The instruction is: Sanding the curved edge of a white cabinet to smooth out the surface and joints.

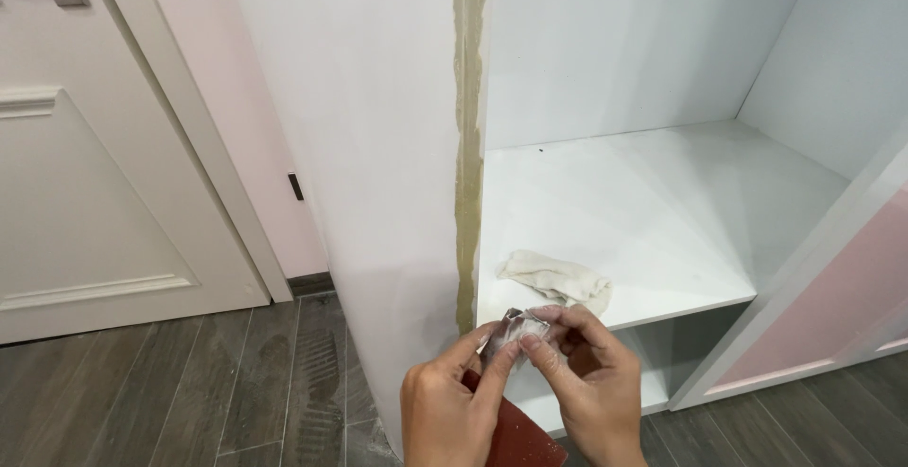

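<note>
My left hand [445, 410] and my right hand [591, 387] meet low in the head view, both pinching a small crumpled, dusty grey-white piece of abrasive paper [515, 327] between thumbs and fingers. A dark red sheet [515, 434] lies under my left palm, seemingly held by it. Just above my hands, a white cabinet side panel [378, 145] shows a bare tan strip along its front edge [468, 145]. A crumpled off-white cloth [558, 278] rests on the white shelf [662, 202], near its front edge.
A white panelled door [85, 193] and its frame stand at left against a pink wall [265, 98]. Dark wood-look flooring [236, 382] runs below. At right a pink cabinet door with white trim [832, 306] hangs open. A lower shelf [653, 382] sits beneath.
</note>
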